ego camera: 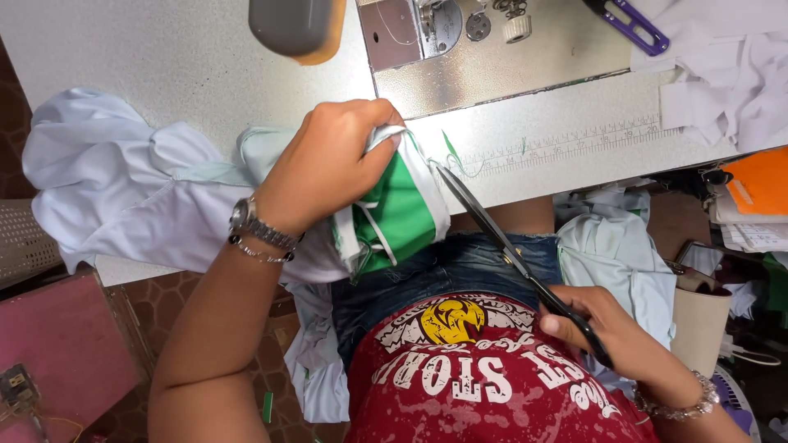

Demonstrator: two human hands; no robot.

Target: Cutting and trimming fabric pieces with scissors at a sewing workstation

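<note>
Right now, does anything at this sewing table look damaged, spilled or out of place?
Nothing stands out. The left hand grips green and white cloth, the right hand holds scissors at its edge, and more cloth lies bunched on the table.

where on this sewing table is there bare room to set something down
Bare tabletop lies between the grey machine part and pale fabric heap. A strip along the ruler markings is free. White cloth crowds the far right.

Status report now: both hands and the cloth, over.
Left hand grips green-white cloth at table edge. Right hand holds scissors, tips at cloth. Nothing between.
</note>
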